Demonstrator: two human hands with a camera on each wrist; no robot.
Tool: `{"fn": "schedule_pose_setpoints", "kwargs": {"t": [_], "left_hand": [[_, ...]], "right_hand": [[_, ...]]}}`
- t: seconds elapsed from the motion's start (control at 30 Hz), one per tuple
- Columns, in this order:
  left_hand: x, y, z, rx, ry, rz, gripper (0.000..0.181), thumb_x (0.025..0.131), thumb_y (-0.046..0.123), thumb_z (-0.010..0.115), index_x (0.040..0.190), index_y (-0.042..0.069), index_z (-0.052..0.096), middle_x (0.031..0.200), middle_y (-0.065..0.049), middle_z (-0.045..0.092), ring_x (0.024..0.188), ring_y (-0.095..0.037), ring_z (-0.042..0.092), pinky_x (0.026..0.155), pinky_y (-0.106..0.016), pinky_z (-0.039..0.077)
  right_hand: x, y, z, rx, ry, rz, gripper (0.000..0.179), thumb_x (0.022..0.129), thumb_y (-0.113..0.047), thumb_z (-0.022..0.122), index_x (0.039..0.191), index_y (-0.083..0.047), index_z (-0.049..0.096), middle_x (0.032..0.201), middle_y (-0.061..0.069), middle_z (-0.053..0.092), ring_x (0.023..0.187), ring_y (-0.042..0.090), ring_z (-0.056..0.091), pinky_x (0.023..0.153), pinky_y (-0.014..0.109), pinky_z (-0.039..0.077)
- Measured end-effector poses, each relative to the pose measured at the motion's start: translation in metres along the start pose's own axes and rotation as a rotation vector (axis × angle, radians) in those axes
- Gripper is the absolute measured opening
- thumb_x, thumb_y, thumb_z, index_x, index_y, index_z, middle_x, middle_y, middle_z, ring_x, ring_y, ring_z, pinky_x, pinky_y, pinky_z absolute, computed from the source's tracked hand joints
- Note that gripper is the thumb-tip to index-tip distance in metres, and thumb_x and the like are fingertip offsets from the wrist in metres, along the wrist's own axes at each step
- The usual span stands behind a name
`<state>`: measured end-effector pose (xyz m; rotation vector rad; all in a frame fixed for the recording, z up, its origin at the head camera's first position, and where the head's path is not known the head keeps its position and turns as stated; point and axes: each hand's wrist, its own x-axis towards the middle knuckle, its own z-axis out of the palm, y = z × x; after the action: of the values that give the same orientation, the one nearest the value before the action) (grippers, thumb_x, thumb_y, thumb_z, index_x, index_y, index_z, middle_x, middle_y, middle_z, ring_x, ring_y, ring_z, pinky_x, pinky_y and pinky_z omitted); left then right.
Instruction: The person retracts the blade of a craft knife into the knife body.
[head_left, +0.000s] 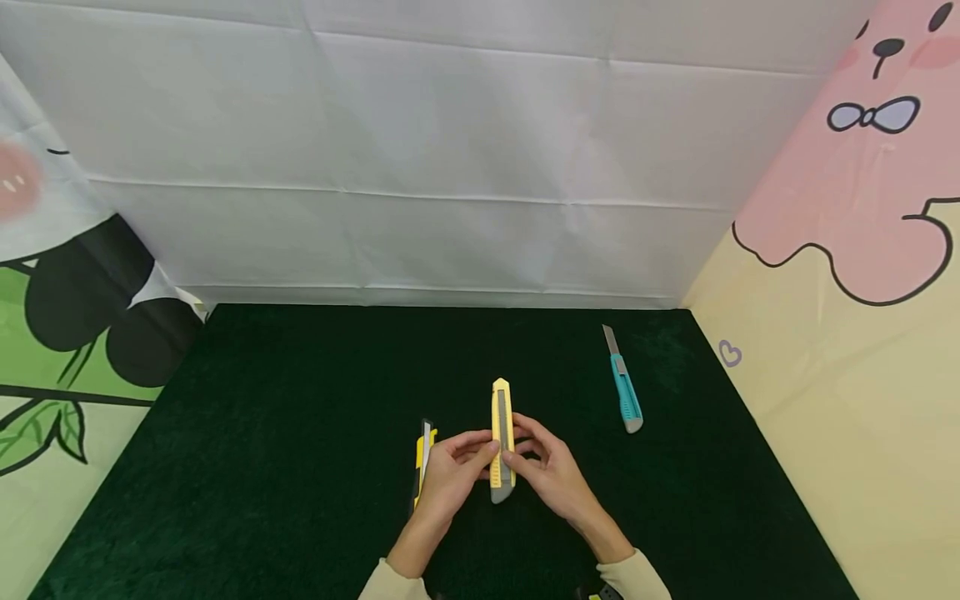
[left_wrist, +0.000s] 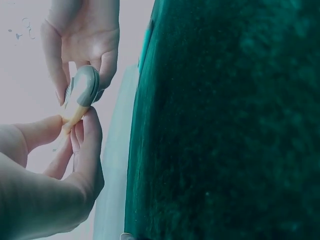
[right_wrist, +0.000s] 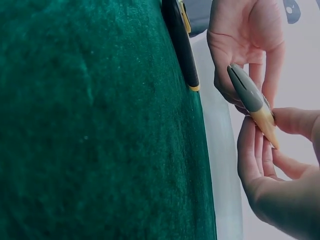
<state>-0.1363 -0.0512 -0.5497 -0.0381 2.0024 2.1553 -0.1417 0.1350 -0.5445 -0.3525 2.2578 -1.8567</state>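
Both hands hold a pale yellow box cutter (head_left: 501, 408) upright above the table, its grey end (left_wrist: 89, 82) pointing toward the body. My left hand (head_left: 448, 479) pinches its left side between thumb and fingers. On the other side my right hand (head_left: 553, 477) grips it the same way, both thumbs lying on the front face by the grey strip. No blade shows at its far tip. Just left of the left hand lies a yellow and black box cutter (head_left: 420, 454), partly hidden by that hand; its black side (right_wrist: 182, 50) shows in the right wrist view.
A teal box cutter (head_left: 627, 396) with its blade out lies at the right on the dark green tabletop (head_left: 285, 433). A white cloth wall (head_left: 450, 167) stands behind the table, with printed panels at the left and right (head_left: 817, 375).
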Motion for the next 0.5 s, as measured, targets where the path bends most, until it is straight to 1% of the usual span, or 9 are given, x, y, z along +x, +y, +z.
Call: {"fn": "schedule_pose_setpoints", "kwargs": {"t": [0.2,0.33,0.5], "left_hand": [[-0.0003,-0.0015,-0.0019,0.034,-0.022,0.003,0.040,0.101,0.028,0.067,0.131,0.002,0.064,0.119,-0.012,0.069,0.100,-0.021,0.069,0.084,-0.036,0.060],[-0.0002,-0.0025,-0.0036,0.059,-0.044,0.002,0.038,0.102,0.027,0.066,0.130,0.001,0.063,0.117,-0.012,0.069,0.099,-0.021,0.069,0.084,-0.037,0.060],[-0.0008,-0.0039,-0.0046,0.102,-0.055,-0.011,0.037,0.102,0.026,0.065,0.130,0.001,0.062,0.114,-0.010,0.069,0.100,-0.021,0.068,0.087,-0.039,0.059]], "right_hand": [[-0.0010,-0.0007,0.0020,0.002,0.024,0.030,0.060,0.099,-0.018,0.069,0.152,-0.010,0.044,0.136,0.014,0.052,0.113,0.028,0.059,0.092,0.035,0.054],[-0.0014,0.0003,0.0025,0.002,0.024,0.042,0.060,0.098,-0.018,0.070,0.152,-0.009,0.044,0.136,0.014,0.053,0.113,0.028,0.060,0.094,0.036,0.052],[-0.0021,0.0023,0.0028,-0.008,0.022,0.051,0.059,0.098,-0.018,0.070,0.151,-0.008,0.046,0.135,0.014,0.054,0.112,0.027,0.060,0.095,0.035,0.052]]}}
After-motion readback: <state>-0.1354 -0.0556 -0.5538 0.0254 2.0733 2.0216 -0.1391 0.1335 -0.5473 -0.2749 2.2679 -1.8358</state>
